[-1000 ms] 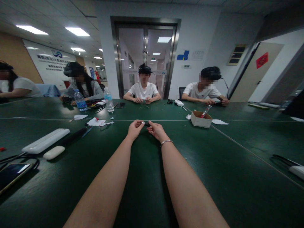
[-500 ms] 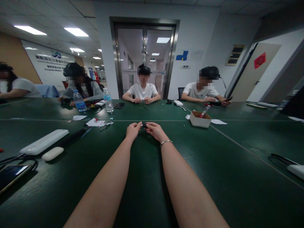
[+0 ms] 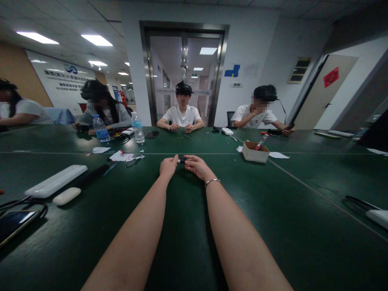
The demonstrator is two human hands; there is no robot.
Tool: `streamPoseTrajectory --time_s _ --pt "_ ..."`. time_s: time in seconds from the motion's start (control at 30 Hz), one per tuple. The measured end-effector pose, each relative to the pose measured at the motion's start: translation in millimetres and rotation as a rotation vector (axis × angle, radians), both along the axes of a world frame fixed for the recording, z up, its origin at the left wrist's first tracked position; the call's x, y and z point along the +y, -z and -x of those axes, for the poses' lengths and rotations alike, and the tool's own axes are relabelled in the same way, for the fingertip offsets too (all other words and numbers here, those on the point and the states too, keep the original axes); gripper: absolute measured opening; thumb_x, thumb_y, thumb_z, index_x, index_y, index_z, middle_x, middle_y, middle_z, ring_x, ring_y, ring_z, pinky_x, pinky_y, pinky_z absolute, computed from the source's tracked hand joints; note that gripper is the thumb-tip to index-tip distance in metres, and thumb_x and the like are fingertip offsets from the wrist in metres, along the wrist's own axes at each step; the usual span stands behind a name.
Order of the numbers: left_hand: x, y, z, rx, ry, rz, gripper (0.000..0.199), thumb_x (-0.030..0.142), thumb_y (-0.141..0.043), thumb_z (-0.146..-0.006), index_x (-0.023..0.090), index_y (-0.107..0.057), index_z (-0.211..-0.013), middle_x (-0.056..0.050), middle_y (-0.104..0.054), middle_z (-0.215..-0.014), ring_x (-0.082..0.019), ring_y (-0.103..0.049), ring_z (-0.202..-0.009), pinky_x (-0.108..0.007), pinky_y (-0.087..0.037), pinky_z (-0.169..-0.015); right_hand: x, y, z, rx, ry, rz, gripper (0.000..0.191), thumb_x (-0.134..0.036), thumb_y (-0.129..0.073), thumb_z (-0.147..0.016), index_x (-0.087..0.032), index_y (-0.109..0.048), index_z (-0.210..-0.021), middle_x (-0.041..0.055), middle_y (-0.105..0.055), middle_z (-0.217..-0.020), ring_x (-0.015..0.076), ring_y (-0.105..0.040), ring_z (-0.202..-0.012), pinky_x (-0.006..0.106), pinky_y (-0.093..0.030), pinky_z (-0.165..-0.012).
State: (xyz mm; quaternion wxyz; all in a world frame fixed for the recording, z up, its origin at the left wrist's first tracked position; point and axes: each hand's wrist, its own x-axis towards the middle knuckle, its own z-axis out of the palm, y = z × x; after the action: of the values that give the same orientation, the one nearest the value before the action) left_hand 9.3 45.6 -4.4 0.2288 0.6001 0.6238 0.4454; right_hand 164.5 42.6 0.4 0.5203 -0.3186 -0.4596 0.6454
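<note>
Between my hands, just above the green table, is a small black stick with a silvery band point(image 3: 181, 161); its exact kind is too small to make out. My left hand point(image 3: 168, 166) pinches its left, silvery end between thumb and fingers. My right hand point(image 3: 197, 166), with a silver bangle at the wrist, grips the black end from the right. Fingertips cover both ends of the stick.
The green table point(image 3: 188, 218) stretches all around. On the left lie a white power bank-like block point(image 3: 57, 180), a white oval case point(image 3: 67, 196) and a phone point(image 3: 15, 226). Ahead are a bottle point(image 3: 138, 128), paper scraps point(image 3: 121, 156) and an open box point(image 3: 255, 153). Several people sit opposite.
My left hand has shifted slightly left and more of the stick shows between my hands. My right fingers have spread a little. A person at right has raised a hand to the face.
</note>
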Motion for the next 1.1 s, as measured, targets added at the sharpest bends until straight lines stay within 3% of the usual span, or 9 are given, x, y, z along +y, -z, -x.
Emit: streamPoseTrajectory --time_s 0.1,0.33,0.5,0.63,0.8,1.1 --pt "-1.8 -2.1 0.0 0.011 -0.014 0.009 0.049 0.058 -0.039 -0.076 0.019 -0.058 -0.052 -0.002 -0.056 -0.05 -0.016 -0.049 -0.05 -0.027 -0.029 -0.052 -0.4 -0.8 0.2 0.012 -0.003 0.002 0.027 0.001 -0.065 -0.063 -0.015 -0.065 -0.085 -0.0003 -0.062 -0.069 0.0083 -0.061 -0.059 0.02 -0.054 -0.06" --pt "-2.5 -3.9 -1.7 0.006 -0.02 0.005 0.049 0.057 -0.039 -0.076 0.02 -0.055 -0.049 -0.002 -0.056 -0.05 -0.016 -0.048 -0.049 -0.027 -0.029 -0.051 1.0 0.1 0.6 0.019 0.027 0.005 0.013 -0.012 -0.067 -0.071 -0.014 -0.064 -0.083 0.0014 -0.063 -0.069 0.0078 -0.06 -0.058 0.021 -0.055 -0.059" --pt "-2.0 -3.6 -1.2 0.011 -0.024 0.0 0.049 0.057 -0.039 -0.076 0.02 -0.055 -0.049 -0.002 -0.057 -0.051 -0.015 -0.048 -0.05 -0.026 -0.028 -0.052 1.9 0.4 0.6 0.039 0.033 0.045 0.021 -0.005 -0.066 -0.069 -0.012 -0.065 -0.088 0.0023 -0.064 -0.071 0.0091 -0.062 -0.061 0.023 -0.056 -0.065" --pt "-1.9 -3.4 -0.4 -0.003 -0.033 0.005 0.048 0.056 -0.039 -0.076 0.02 -0.055 -0.048 -0.002 -0.057 -0.051 -0.015 -0.047 -0.049 -0.026 -0.028 -0.052 -0.5 -1.7 1.1 0.043 0.013 0.041 0.018 -0.001 -0.065 -0.067 -0.011 -0.066 -0.082 0.0055 -0.066 -0.083 0.0116 -0.064 -0.073 0.024 -0.056 -0.071" --pt "-3.2 -4.2 -0.6 -0.033 -0.041 0.011 0.047 0.054 -0.039 -0.077 0.02 -0.055 -0.049 -0.003 -0.057 -0.052 -0.016 -0.047 -0.05 -0.027 -0.029 -0.053 -1.4 -2.1 1.8 0.042 0.016 0.026 0.025 0.002 -0.065 -0.062 -0.014 -0.067 -0.08 0.0029 -0.063 -0.082 0.0112 -0.063 -0.077 0.025 -0.055 -0.076" --pt "-2.5 -4.5 -0.6 -0.022 -0.069 0.011 0.046 0.053 -0.039 -0.077 0.02 -0.053 -0.046 -0.003 -0.056 -0.05 -0.016 -0.048 -0.051 -0.027 -0.029 -0.053 0.9 -0.3 1.6 0.007 0.048 0.003 0.034 0.005 -0.065 -0.056 -0.017 -0.067 -0.081 -0.0003 -0.059 -0.083 0.0085 -0.06 -0.079 0.019 -0.051 -0.074"
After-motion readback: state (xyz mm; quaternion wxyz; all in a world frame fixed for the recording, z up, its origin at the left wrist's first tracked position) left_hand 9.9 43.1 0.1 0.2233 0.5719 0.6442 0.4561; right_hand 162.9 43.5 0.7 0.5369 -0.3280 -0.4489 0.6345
